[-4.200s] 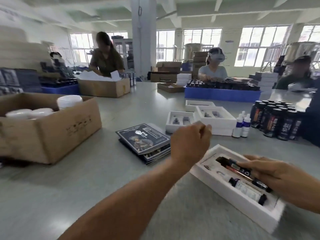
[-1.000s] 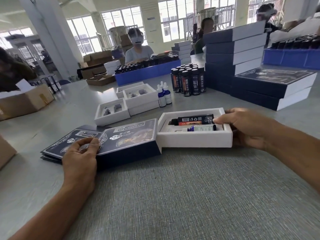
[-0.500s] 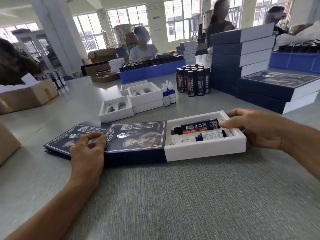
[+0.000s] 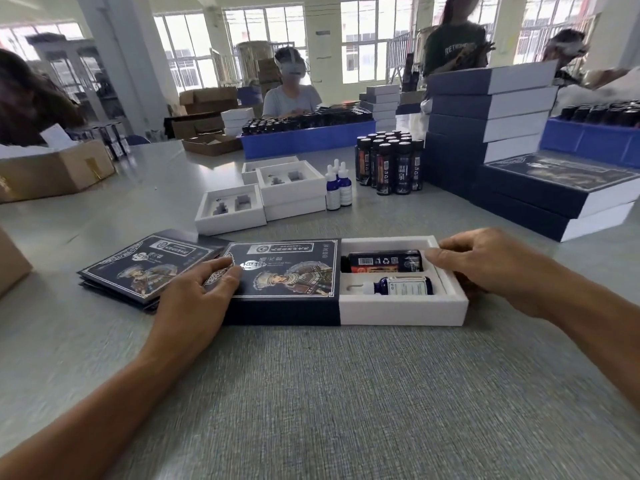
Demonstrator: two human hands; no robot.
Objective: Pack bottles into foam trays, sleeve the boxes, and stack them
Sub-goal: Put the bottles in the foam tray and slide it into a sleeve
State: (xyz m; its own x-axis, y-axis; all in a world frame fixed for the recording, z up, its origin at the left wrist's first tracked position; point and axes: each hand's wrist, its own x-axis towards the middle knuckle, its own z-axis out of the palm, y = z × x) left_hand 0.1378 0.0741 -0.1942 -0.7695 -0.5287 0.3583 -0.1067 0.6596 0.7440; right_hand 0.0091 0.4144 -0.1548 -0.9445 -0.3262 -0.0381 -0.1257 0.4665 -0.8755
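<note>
Since half a second ago the white foam tray [image 4: 403, 311] has slid further left into the dark printed sleeve [image 4: 284, 277], so less of it shows; roughly the right half still sticks out on the grey table [image 4: 329, 393]. The left hand [image 4: 197, 303] lies flat on the sleeve's left end, fingers spread and fairly straight, pinning it down. The right hand [image 4: 485, 268] grips the tray's right end wall, fingers curled over the rim (thumb hidden behind the tray). In the tray lie a dark labelled bottle [image 4: 384, 261] and, nearer, a blue dropper bottle [image 4: 403, 285], each in its own cut-out. The foam looks light and soft, likely to dent or crumble under a hard pinch; the card sleeve is stiff but thin and may buckle if the tray enters crooked. Pushing squarely on the end wall seems best, keeping the tray level so the probably breakable bottles stay seated. Finished sleeved boxes [image 4: 491, 109] stand stacked behind, to the right.
</note>
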